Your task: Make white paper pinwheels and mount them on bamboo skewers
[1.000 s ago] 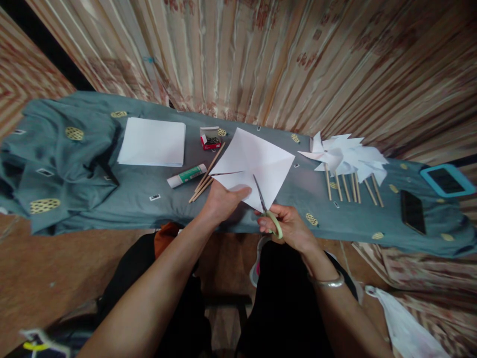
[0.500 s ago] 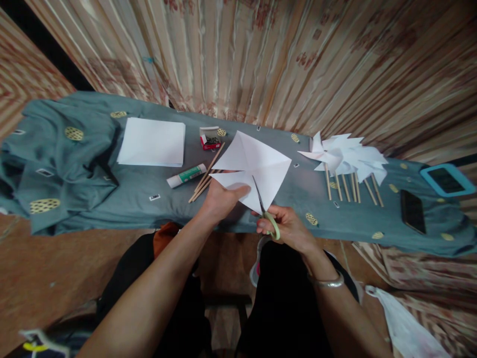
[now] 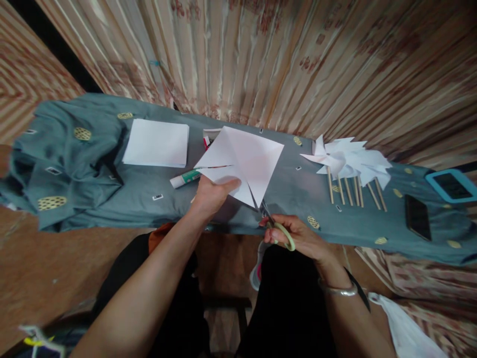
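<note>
My left hand [image 3: 213, 195] pinches a white paper square [image 3: 253, 156] by its near left part, thumb on top. Two slits run into the sheet, one from its left corner and one from its near corner. In my right hand [image 3: 292, 233] are scissors [image 3: 284, 234] with pale green handles, their blades just off the near corner. The paper partly covers a glue stick [image 3: 183, 179] and a small red box [image 3: 207, 142]. To the right lie several white paper pinwheels [image 3: 350, 158] on wooden sticks.
A stack of white paper [image 3: 157, 142] lies left on the grey-green cloth [image 3: 149, 181]. At the right end are a dark phone [image 3: 417, 217] and a blue-framed device [image 3: 451, 185]. A pleated curtain [image 3: 238, 59] hangs behind.
The scissors have come out of the paper toward me and right, leaving a slit at the near corner. My left hand and the paper have shifted left, now covering the wooden sticks.
</note>
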`<state>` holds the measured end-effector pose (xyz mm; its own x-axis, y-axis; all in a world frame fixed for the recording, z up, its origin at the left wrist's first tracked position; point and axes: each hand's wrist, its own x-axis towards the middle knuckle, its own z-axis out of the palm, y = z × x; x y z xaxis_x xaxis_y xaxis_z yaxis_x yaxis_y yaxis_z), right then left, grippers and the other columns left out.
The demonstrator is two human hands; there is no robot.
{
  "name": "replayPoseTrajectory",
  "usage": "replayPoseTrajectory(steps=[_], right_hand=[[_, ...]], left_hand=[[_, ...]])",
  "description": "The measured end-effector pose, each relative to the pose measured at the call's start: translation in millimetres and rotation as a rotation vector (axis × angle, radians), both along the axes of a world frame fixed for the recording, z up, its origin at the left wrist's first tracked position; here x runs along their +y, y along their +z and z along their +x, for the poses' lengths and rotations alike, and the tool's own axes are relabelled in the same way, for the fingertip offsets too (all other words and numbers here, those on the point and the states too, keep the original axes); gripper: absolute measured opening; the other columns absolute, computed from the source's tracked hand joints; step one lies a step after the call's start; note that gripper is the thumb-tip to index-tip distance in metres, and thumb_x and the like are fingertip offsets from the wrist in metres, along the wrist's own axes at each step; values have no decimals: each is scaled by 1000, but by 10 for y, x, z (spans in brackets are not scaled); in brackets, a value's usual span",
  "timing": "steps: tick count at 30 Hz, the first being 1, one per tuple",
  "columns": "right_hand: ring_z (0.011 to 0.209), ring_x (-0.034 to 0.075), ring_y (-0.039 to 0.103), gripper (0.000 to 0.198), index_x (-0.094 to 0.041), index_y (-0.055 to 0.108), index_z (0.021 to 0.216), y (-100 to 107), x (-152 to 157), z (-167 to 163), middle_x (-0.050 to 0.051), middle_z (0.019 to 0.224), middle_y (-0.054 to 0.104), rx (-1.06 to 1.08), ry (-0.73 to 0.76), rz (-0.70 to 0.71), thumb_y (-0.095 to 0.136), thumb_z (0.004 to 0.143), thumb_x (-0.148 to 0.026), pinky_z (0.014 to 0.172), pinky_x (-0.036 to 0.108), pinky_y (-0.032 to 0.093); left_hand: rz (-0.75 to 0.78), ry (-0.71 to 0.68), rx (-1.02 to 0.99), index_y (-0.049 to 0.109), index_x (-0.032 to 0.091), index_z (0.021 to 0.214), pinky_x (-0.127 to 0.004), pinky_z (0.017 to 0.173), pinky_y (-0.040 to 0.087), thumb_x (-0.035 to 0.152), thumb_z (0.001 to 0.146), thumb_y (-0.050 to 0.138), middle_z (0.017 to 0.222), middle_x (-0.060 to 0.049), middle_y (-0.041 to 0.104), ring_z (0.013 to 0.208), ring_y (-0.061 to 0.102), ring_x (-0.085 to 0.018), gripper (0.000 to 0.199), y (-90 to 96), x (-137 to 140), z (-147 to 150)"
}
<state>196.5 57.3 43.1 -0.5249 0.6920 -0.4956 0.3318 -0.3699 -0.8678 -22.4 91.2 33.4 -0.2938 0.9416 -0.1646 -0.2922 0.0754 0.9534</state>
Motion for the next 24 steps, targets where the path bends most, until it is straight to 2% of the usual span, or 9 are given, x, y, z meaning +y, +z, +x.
replayPoseTrajectory(steps=[3, 5, 10, 12, 14, 18, 24], right_hand=[[60, 11, 55, 51, -16, 65, 92, 21, 9, 115, 1, 71, 65, -41, -34, 34, 72, 69, -61, 56, 23, 41], [61, 12, 56, 50, -17, 67, 92, 15, 23, 175, 2, 71, 66, -69, -115, 108, 72, 69, -61, 57, 24, 42], [62, 14, 57, 46, -20, 67, 95, -36, 87, 223, 3, 74, 69, -44, -542, 378, 69, 72, -60, 61, 27, 45], [62, 14, 58, 46, -20, 67, 95, -30, 126, 226, 4, 76, 69, 6, -682, 422, 68, 73, -60, 60, 27, 45], [61, 15, 58, 49, -19, 67, 93, -4, 174, 239, 4, 75, 69, 67, -758, 426, 69, 70, -62, 58, 28, 44], [59, 15, 57, 51, -20, 68, 87, 49, 264, 303, 3, 72, 66, 137, -788, 399, 73, 63, -64, 55, 28, 42], [57, 14, 54, 43, -22, 71, 85, 60, 290, 351, -1, 67, 64, 54, -617, 308, 84, 54, -49, 55, 28, 41]], left_hand=[[-27, 2, 5, 61, 15, 106, -34, 85, 52, 20, 51, 77, 97, -8, 73, 90, 67, -23, 57, 3, -16, -32], [-62, -19, 15, 61, 15, 105, -36, 84, 53, 21, 51, 77, 97, -8, 73, 87, 67, -23, 57, -10, -31, -36], [-85, -114, 49, 63, 19, 98, -35, 87, 52, 16, 48, 77, 97, -6, 72, 92, 66, -24, 52, 18, -97, 30], [-92, -157, 68, 64, 20, 94, -35, 86, 52, 14, 47, 76, 94, -4, 73, 91, 66, -24, 48, 43, -137, 72], [-112, -193, 79, 64, 19, 88, -37, 84, 53, 13, 47, 74, 89, -4, 73, 87, 66, -25, 43, 49, -179, 112], [-155, -283, 90, 64, 17, 81, -36, 79, 54, 15, 47, 73, 84, -4, 72, 80, 65, -24, 35, 8, -260, 168], [-155, -407, 152, 64, 18, 76, -29, 61, 50, 15, 48, 68, 69, 0, 66, 66, 60, -20, 28, -36, -339, 224]])
